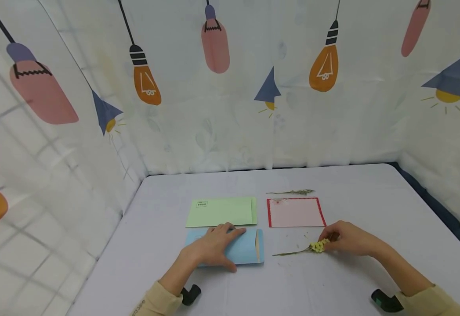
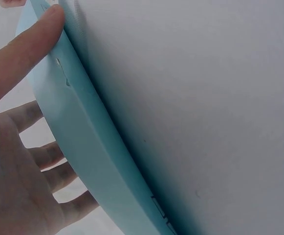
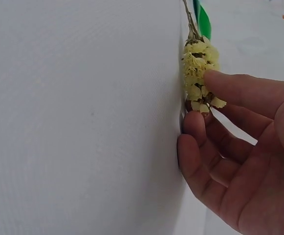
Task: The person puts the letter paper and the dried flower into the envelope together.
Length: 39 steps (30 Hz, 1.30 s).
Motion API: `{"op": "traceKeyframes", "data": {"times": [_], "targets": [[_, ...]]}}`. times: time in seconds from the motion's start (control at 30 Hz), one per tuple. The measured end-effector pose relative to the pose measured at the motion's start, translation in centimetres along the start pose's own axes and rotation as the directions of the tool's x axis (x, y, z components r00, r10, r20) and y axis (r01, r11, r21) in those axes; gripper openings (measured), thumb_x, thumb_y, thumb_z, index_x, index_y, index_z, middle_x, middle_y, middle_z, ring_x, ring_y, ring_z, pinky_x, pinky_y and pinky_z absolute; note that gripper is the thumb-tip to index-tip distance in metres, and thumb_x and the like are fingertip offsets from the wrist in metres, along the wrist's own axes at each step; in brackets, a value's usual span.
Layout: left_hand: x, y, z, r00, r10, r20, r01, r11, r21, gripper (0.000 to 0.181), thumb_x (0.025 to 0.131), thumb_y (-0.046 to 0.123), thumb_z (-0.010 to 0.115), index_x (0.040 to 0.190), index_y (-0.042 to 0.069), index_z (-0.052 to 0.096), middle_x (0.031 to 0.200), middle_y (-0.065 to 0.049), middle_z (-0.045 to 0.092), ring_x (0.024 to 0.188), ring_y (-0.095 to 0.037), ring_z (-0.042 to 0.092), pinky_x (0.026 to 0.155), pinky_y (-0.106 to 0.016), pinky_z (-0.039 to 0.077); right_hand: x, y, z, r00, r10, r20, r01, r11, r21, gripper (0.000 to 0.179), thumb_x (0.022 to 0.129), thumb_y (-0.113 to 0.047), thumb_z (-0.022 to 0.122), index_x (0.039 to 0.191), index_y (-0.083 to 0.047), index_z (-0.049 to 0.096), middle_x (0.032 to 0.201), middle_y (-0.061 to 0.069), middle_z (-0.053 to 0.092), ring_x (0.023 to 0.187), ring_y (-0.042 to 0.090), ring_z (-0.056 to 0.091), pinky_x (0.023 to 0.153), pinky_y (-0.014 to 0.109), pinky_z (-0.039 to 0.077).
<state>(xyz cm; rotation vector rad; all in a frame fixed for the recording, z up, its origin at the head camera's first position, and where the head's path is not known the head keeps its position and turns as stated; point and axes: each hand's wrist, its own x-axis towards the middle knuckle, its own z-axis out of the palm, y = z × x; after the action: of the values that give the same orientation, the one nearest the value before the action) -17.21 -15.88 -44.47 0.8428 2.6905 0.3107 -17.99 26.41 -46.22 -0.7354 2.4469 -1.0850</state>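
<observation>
My left hand (image 1: 215,245) spans a light blue envelope (image 1: 244,249), thumb at its near edge and fingers over its far edge. In the left wrist view the thumb touches the envelope (image 2: 85,117), which bulges and hides the fingertips. The envelope's right end shows a beige strip. My right hand (image 1: 346,238) pinches the yellow head of a dried flower sprig (image 1: 317,245), whose thin stem points left along the white table. Up close in the right wrist view, the thumb presses the blossoms (image 3: 196,63), and the other fingers curl beneath.
Beyond the blue envelope lies a green envelope (image 1: 222,211). A pink card with a red border (image 1: 297,213) lies to its right, with another dried sprig (image 1: 293,192) behind it. Small crumbs dot the white tabletop (image 1: 313,289). A lamp-patterned curtain (image 1: 237,127) encloses the table.
</observation>
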Motion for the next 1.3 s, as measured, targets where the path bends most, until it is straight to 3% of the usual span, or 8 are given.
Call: {"op": "traceKeyframes", "data": {"times": [0.37, 0.63, 0.93, 1.3], "targets": [[0.0, -0.1, 0.0, 1.000, -0.001, 0.008, 0.002, 1.000, -0.011, 0.100, 0.076, 0.049, 0.090, 0.159, 0.025, 0.040, 0.148, -0.007, 0.043, 0.136, -0.030, 0.043, 0.110, -0.056, 0.035, -0.1, 0.3, -0.2, 1.000, -0.004, 0.002, 0.004, 0.999, 0.048, 0.018, 0.095, -0.014, 0.074, 0.111, -0.007, 0.072, 0.097, -0.001, 0.066, 0.086, 0.010, 0.059, 0.070, 0.027, 0.051], [0.1, -0.3, 0.0, 1.000, 0.001, 0.007, -0.001, 1.000, -0.018, 0.100, 0.076, 0.050, 0.090, 0.159, 0.025, 0.040, 0.149, -0.007, 0.042, 0.136, -0.031, 0.042, 0.109, -0.057, 0.036, 0.0, 0.4, -0.6, 1.000, 0.017, -0.017, -0.014, 0.986, 0.167, 0.018, 0.096, -0.013, 0.072, 0.110, -0.002, 0.066, 0.096, 0.007, 0.066, 0.084, 0.017, 0.062, 0.068, 0.029, 0.054], [0.0, -0.5, 0.0, 1.000, 0.020, -0.012, -0.020, 1.000, -0.009, 0.100, 0.076, 0.050, 0.090, 0.159, 0.024, 0.041, 0.146, -0.006, 0.044, 0.135, -0.030, 0.043, 0.109, -0.056, 0.035, 0.5, -0.1, -1.2, 0.999, 0.046, -0.021, -0.037, 0.951, 0.307, 0.024, 0.099, -0.013, 0.068, 0.115, 0.004, 0.063, 0.102, 0.017, 0.066, 0.089, 0.028, 0.064, 0.074, 0.034, 0.057], [0.0, -0.4, -0.1, 1.000, 0.006, 0.012, -0.006, 1.000, -0.019, 0.100, 0.076, 0.051, 0.089, 0.160, 0.027, 0.039, 0.149, -0.006, 0.042, 0.136, -0.029, 0.042, 0.112, -0.055, 0.033, 0.9, -0.4, -0.3, 0.999, 0.034, 0.018, -0.038, 0.941, 0.336, 0.022, 0.099, -0.011, 0.068, 0.114, 0.003, 0.065, 0.101, 0.016, 0.066, 0.086, 0.025, 0.063, 0.072, 0.033, 0.056]]}}
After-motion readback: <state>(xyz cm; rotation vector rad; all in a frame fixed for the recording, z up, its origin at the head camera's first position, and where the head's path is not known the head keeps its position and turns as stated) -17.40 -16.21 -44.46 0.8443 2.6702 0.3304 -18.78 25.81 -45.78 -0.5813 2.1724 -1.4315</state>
